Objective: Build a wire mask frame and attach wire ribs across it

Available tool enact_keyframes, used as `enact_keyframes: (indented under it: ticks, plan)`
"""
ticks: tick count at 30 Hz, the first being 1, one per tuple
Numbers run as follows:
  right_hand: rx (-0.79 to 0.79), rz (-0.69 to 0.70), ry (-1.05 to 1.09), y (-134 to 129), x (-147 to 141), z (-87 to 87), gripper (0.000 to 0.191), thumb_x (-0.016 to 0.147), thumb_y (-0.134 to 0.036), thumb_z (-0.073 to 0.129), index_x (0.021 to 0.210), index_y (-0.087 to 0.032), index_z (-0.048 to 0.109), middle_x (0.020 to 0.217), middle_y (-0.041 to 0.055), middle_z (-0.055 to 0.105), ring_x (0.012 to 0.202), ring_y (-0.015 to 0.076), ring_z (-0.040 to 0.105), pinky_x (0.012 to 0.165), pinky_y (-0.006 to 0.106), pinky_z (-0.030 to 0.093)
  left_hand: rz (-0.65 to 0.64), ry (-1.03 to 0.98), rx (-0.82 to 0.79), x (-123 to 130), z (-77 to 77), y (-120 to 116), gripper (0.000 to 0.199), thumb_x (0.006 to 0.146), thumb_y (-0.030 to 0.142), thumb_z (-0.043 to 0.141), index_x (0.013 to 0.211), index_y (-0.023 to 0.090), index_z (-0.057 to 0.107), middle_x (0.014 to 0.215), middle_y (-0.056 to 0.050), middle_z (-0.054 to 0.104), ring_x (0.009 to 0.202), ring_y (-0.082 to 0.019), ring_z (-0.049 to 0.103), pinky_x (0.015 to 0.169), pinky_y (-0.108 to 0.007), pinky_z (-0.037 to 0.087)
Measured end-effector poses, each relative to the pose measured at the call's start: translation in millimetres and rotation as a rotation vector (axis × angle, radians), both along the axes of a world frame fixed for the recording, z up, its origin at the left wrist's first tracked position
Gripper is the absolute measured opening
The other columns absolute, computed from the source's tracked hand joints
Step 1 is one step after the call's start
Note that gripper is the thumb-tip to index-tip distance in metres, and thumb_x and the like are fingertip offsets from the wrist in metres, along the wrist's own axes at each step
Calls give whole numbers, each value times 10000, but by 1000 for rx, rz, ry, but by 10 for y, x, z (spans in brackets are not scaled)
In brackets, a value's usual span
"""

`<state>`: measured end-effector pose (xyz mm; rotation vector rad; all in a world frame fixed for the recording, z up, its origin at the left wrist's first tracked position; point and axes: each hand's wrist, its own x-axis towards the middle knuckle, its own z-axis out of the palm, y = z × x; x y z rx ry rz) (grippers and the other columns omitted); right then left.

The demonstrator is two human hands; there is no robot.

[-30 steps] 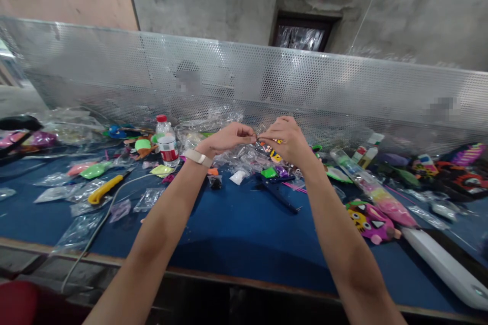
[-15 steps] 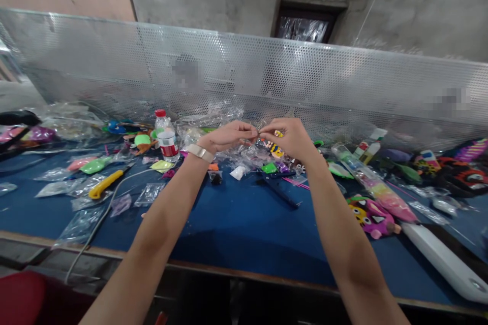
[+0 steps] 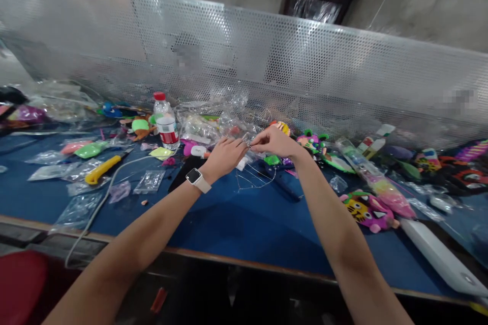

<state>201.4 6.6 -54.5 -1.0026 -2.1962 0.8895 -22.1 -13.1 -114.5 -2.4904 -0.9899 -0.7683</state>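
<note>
left hand point(image 3: 227, 156), right hand point(image 3: 273, 142) — holding thin loop point(image 3: 251, 187) | tabletop point(image 3: 244, 226) spans to near edge point(image 3: 244, 263)

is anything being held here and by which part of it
The right hand seems to pinch a thin wire-like loop by its upper end, beside the fingertips of the left hand, whose own grip cannot be made out.

Red-capped btl point(image 3: 166, 131) upright — yellow cutter point(image 3: 102, 169) nr white cable point(image 3: 90, 224) — perf. screen point(image 3: 244, 56) behind.
</note>
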Motion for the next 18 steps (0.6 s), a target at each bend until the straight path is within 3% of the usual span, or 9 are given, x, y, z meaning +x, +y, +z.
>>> enact_keyframes:
  ticks: [4,8,13,18]
  plan:
    - [56,14,-81,15,-34,-90,140,785,-353,806,782,-216,832,674,2,728,624,134,583,627,315,458,35,97,-28,-3,-85,-51,299,1118,190,405,1097,134,698,1036,-128,737,1010,-258,675,919,-390,438]
    - [118,11,-155,11,-11,-148,74,784,-295,798,775,-233,837,664,-4,742,641,147,612,642,319,464,-29,11,-195,37,-130,-30,278,1104,192,432,1052,132,698,1016,-129,746,978,-253,686,875,-378,449]
    - [7,-19,-103,40,11,-210,118,791,-345,812,823,-238,851,705,22,775,657,170,674,664,334,525,-84,-299,-468,71,-231,64,263,1074,240,488,889,164,659,859,-85,722,793,-213,659,759,-357,465]
    - [23,-186,63,-32,39,-293,207,792,-415,824,803,-208,820,680,22,733,568,134,586,562,297,466,-86,-802,-762,150,-382,125,217,1042,398,616,1053,182,592,910,-60,717,719,-169,676,680,-315,526]
